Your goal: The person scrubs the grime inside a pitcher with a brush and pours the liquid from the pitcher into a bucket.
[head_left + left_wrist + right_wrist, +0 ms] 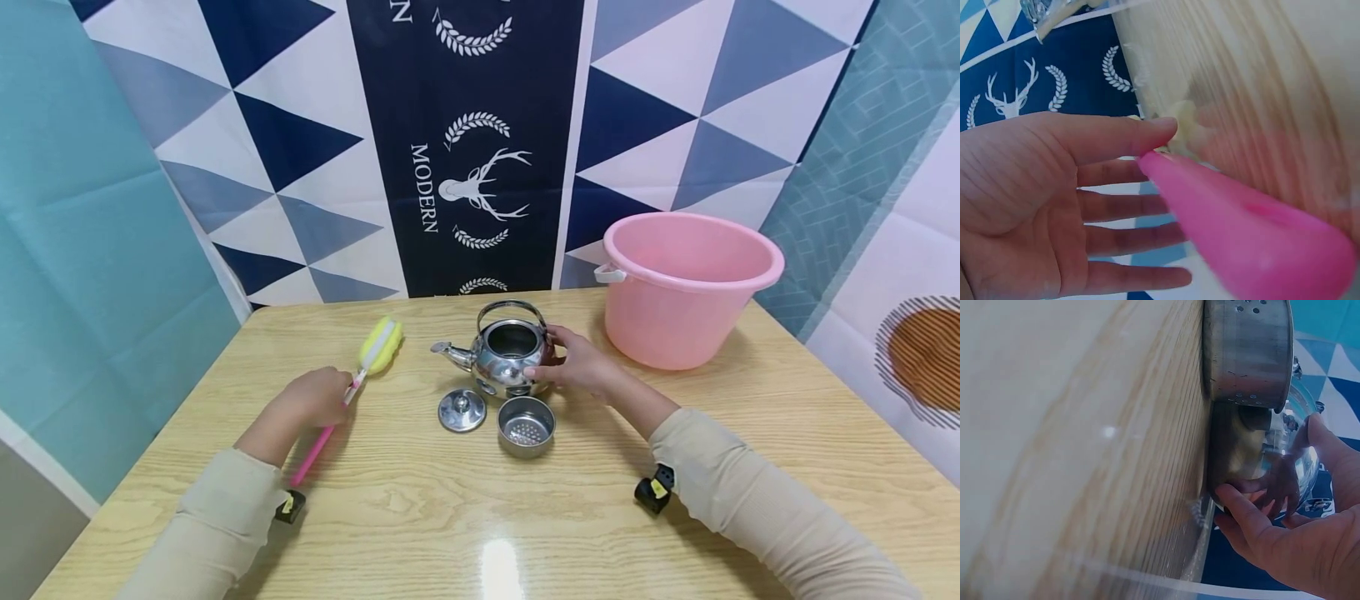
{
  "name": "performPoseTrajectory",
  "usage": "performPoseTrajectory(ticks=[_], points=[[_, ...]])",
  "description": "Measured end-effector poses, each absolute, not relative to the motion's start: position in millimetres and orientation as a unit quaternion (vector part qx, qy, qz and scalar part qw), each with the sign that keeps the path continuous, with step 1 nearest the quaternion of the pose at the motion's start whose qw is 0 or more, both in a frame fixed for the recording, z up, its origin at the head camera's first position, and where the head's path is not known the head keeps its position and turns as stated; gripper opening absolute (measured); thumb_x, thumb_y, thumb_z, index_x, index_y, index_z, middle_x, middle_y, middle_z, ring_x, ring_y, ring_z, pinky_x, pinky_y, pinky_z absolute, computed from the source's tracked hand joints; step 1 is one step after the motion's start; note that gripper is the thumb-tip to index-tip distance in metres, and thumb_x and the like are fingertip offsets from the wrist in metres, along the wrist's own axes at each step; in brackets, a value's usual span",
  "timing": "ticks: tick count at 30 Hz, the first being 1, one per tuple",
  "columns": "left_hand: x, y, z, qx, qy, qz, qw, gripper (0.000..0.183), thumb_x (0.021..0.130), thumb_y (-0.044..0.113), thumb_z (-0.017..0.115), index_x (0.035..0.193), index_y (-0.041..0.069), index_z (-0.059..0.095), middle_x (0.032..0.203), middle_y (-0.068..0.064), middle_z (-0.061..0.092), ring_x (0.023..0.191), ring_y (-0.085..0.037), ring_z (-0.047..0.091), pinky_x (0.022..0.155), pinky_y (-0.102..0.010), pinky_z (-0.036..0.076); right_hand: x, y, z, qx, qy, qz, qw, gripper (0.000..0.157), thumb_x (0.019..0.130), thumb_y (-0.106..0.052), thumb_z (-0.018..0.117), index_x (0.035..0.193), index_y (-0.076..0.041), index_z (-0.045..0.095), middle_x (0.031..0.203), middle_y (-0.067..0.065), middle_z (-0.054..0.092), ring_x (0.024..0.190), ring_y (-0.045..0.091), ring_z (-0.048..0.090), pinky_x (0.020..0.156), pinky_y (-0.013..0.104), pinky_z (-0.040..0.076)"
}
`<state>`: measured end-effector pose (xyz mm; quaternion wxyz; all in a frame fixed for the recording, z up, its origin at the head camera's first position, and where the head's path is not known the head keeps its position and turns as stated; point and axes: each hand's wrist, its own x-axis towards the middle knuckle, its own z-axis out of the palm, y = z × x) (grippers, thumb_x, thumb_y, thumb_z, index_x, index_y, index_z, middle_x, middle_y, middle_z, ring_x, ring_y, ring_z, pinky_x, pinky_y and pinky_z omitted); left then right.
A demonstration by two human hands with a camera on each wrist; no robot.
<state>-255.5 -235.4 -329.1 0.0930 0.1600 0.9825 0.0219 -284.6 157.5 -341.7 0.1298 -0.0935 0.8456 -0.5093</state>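
Metal teapot (501, 368) is standing behind its lid (462, 411) on the table (420, 517), the right hand (576, 364) gripping its round side, apparently for steadiness, while the left hand (318, 398) is pinching the sponge brush (381, 348).

A wood-grained table (420, 517) bears a pink tub (671, 329), upright at its right rear, with a white handle (610, 273). Behind hangs a patterned cloth (637, 133) of blue, grey and white triangles; its dark central panel (382, 125) shows a white deer head (465, 190), leafy sprigs and "MODERN". A teal cloth (82, 250) covers the left; at far right, a brown disc (926, 358) with dark stripes adorns a pale cloth (907, 275).
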Motion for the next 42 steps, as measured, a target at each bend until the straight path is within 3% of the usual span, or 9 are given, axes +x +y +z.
performPoseTrajectory(ticks=[18, 28, 36, 42], points=[[-260.3, -251.0, -325.1, 0.136, 0.983, 0.071, 0.106, 0.010, 0.077, -0.002, 0.064, 0.082, 0.002, 0.056, 0.073, -0.008, 0.053, 0.066, -0.023, 0.050, 0.061, -0.036, 0.045, -283.0, 157.3, -339.9, -0.092, 0.845, -0.512, 0.127, 0.095, 0.082, -0.024, 0.080, 0.154, -0.004, 0.020, 0.154, 0.025, 0.025, 0.127, 0.039, 0.042, 0.083, 0.036, 0.051], [-265.6, -262.4, -318.9, 0.136, 0.984, 0.064, 0.096, 0.019, 0.085, 0.003, 0.061, 0.101, -0.007, 0.056, 0.087, -0.016, 0.060, 0.078, -0.029, 0.058, 0.072, -0.047, 0.049, -282.7, 157.2, -339.4, -0.094, 0.847, -0.508, 0.127, 0.097, 0.082, -0.025, 0.081, 0.154, -0.004, 0.019, 0.154, 0.026, 0.024, 0.126, 0.040, 0.043, 0.080, 0.035, 0.052], [-269.1, -271.3, -305.3, 0.152, 0.983, 0.069, 0.082, 0.022, 0.091, -0.002, 0.049, 0.111, -0.012, 0.050, 0.089, -0.020, 0.059, 0.080, -0.032, 0.058, 0.071, -0.047, 0.047, -283.1, 157.5, -339.8, -0.096, 0.848, -0.506, 0.121, 0.096, 0.082, -0.024, 0.081, 0.154, -0.004, 0.021, 0.154, 0.026, 0.025, 0.126, 0.039, 0.042, 0.078, 0.034, 0.052], [-268.4, -271.9, -293.8, 0.143, 0.986, 0.069, 0.042, 0.023, 0.096, 0.003, 0.046, 0.115, -0.008, 0.052, 0.096, -0.022, 0.063, 0.085, -0.034, 0.062, 0.072, -0.050, 0.049, -283.5, 157.1, -340.8, -0.095, 0.846, -0.509, 0.123, 0.096, 0.081, -0.023, 0.081, 0.154, -0.005, 0.021, 0.154, 0.025, 0.025, 0.126, 0.039, 0.042, 0.079, 0.034, 0.052]])
